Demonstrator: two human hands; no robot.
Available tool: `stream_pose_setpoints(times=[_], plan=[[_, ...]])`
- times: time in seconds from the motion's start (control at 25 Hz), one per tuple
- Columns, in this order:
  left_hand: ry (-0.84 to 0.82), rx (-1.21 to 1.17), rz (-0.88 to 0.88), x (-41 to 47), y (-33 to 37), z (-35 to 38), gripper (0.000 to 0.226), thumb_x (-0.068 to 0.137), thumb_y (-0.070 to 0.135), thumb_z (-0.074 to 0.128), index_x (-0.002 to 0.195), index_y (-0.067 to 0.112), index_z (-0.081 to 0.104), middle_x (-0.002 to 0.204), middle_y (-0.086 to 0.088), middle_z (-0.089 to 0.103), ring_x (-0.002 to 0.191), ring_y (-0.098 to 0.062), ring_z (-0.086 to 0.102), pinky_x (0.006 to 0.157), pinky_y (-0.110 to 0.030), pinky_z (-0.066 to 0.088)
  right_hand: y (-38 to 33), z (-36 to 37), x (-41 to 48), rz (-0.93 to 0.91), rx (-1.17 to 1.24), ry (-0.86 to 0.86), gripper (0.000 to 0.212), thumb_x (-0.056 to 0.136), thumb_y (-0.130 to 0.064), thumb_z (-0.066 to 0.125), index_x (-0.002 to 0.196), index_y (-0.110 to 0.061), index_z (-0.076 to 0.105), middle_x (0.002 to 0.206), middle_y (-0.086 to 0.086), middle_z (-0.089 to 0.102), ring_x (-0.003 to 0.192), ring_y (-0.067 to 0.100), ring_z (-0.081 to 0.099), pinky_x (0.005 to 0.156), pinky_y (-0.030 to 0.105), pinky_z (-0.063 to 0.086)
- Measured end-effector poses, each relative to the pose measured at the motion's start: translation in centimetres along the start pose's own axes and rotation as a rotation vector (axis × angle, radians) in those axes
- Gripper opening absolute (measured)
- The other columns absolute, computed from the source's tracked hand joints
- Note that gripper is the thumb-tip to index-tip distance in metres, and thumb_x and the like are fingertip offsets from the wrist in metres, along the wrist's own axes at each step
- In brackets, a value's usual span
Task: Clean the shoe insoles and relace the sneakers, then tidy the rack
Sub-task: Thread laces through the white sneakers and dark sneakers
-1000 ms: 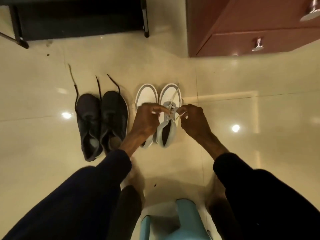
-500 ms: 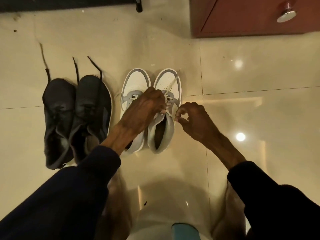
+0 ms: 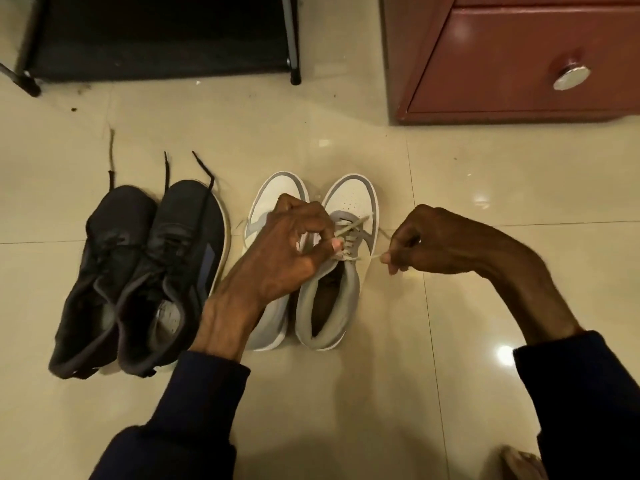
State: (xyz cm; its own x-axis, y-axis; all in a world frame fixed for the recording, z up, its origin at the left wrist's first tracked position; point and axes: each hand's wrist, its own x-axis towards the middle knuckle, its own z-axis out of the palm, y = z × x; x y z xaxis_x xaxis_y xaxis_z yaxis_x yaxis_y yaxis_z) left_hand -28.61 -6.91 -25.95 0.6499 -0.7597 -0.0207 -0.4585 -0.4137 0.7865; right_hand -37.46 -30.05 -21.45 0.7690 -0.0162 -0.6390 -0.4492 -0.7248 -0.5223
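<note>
Two white and grey sneakers stand side by side on the floor, toes away from me. My left hand [image 3: 287, 244] lies across the left white sneaker [image 3: 273, 192] and pinches the pale lace [image 3: 349, 227] at the eyelets of the right white sneaker [image 3: 349, 202]. My right hand [image 3: 429, 240] pinches the other lace end just right of that shoe and holds it taut. A pair of black sneakers [image 3: 138, 271] sits to the left, its dark laces [image 3: 204, 178] trailing loose over the tiles.
A black shoe rack [image 3: 162, 36] stands at the back left on thin metal legs. A red-brown drawer cabinet [image 3: 512, 60] with a round metal knob stands at the back right. Glossy cream floor tiles [image 3: 485, 188] surround the shoes. Small crumbs of dirt lie near the rack.
My right hand has drawn the lace end out to the right, away from the shoe. My left hand stays at the eyelets. The camera has tilted up, showing the rack and cabinet again.
</note>
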Motion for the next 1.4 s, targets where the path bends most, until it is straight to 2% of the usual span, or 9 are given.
stream_pose_setpoints(times=[0.24, 0.32, 0.4, 0.48, 0.64, 0.72, 0.96, 1.08, 1.4], plan=[[-0.013, -0.521, -0.118, -0.9, 2.2, 2.6, 0.023, 0.095, 0.024, 0.066, 0.076, 0.013, 0.070, 0.081, -0.007, 0.072, 0.084, -0.030, 0.068, 0.084, -0.049, 0.053, 1.1, 1.5, -2.3, -0.150, 0.575, 0.149, 0.029, 0.093, -0.017, 0.065, 0.069, -0.005, 0.075, 0.076, 0.007, 0.075, 0.084, 0.020, 0.071, 0.100, 0.047, 0.049], [-0.044, -0.680, -0.154, -1.2, 3.4, 3.3, 0.028, 0.101, 0.018, 0.063, 0.076, 0.007, 0.066, 0.077, -0.015, 0.069, 0.076, -0.032, 0.067, 0.079, -0.041, 0.055, 1.6, 2.9, -3.0, -0.121, 0.861, 0.227, 0.031, 0.098, -0.018, 0.060, 0.076, 0.000, 0.071, 0.066, 0.015, 0.064, 0.069, 0.029, 0.064, 0.088, 0.056, 0.055], [-0.008, -0.796, -0.181, -1.3, 4.1, 4.1, 0.026, 0.101, 0.015, 0.061, 0.077, 0.009, 0.066, 0.073, -0.017, 0.064, 0.071, -0.031, 0.063, 0.076, -0.038, 0.054, 1.9, 4.1, -3.2, -0.048, 1.138, 0.335, 0.030, 0.099, -0.024, 0.060, 0.082, -0.002, 0.071, 0.061, 0.011, 0.051, 0.058, 0.025, 0.051, 0.059, 0.044, 0.055], [0.091, -0.850, -0.199, -1.4, 4.4, 4.9, 0.024, 0.102, 0.010, 0.058, 0.079, 0.006, 0.066, 0.075, -0.017, 0.064, 0.072, -0.031, 0.062, 0.076, -0.038, 0.055, 1.9, 5.2, -3.3, -0.035, 1.269, 0.483, 0.029, 0.097, -0.028, 0.062, 0.081, -0.005, 0.072, 0.063, 0.007, 0.053, 0.058, 0.019, 0.047, 0.053, 0.032, 0.045], [0.269, -0.832, -0.225, -0.7, 4.6, 5.2, 0.021, 0.102, 0.006, 0.057, 0.087, -0.005, 0.066, 0.085, -0.011, 0.069, 0.078, -0.012, 0.066, 0.073, -0.024, 0.055, 1.0, 6.2, -2.0, -0.077, 1.464, 0.614, 0.026, 0.096, -0.024, 0.061, 0.085, -0.003, 0.072, 0.093, 0.016, 0.074, 0.089, 0.027, 0.070, 0.085, 0.043, 0.054], [0.272, -0.861, -0.245, 0.2, 4.8, 5.3, 0.026, 0.104, 0.015, 0.057, 0.094, -0.006, 0.070, 0.094, -0.012, 0.075, 0.083, -0.014, 0.070, 0.074, -0.027, 0.056, 0.6, 6.4, -1.3, -0.164, 1.600, 0.550, 0.026, 0.099, -0.024, 0.056, 0.091, -0.002, 0.068, 0.101, 0.022, 0.071, 0.095, 0.033, 0.069, 0.087, 0.046, 0.054], [0.309, -1.144, -0.404, 1.8, 5.0, 6.6, 0.029, 0.102, 0.029, 0.059, 0.086, 0.009, 0.074, 0.090, -0.015, 0.076, 0.078, -0.028, 0.073, 0.076, -0.043, 0.064, 0.9, 6.6, 0.3, -0.208, 1.456, 0.531, 0.026, 0.103, -0.024, 0.051, 0.116, -0.008, 0.066, 0.084, 0.008, 0.062, 0.070, 0.017, 0.057, 0.062, 0.029, 0.042], [0.320, -1.227, -0.408, 1.5, 5.1, 6.4, 0.019, 0.104, 0.016, 0.056, 0.096, 0.004, 0.068, 0.088, -0.010, 0.075, 0.066, -0.018, 0.070, 0.058, -0.028, 0.059, 1.3, 6.6, 0.2, -0.215, 1.316, 0.545, 0.023, 0.103, -0.019, 0.052, 0.118, -0.015, 0.068, 0.078, 0.004, 0.058, 0.065, 0.013, 0.051, 0.054, 0.023, 0.039], [0.234, -0.901, -0.381, 1.8, 5.2, 6.1, 0.016, 0.100, 0.007, 0.062, 0.096, 0.015, 0.075, 0.087, 0.000, 0.074, 0.063, -0.004, 0.065, 0.058, -0.024, 0.055, 0.7, 6.7, 0.5, -0.069, 1.135, 0.780, 0.013, 0.092, -0.012, 0.068, 0.102, -0.004, 0.070, 0.078, 0.006, 0.074, 0.065, 0.013, 0.066, 0.060, 0.026, 0.053]])
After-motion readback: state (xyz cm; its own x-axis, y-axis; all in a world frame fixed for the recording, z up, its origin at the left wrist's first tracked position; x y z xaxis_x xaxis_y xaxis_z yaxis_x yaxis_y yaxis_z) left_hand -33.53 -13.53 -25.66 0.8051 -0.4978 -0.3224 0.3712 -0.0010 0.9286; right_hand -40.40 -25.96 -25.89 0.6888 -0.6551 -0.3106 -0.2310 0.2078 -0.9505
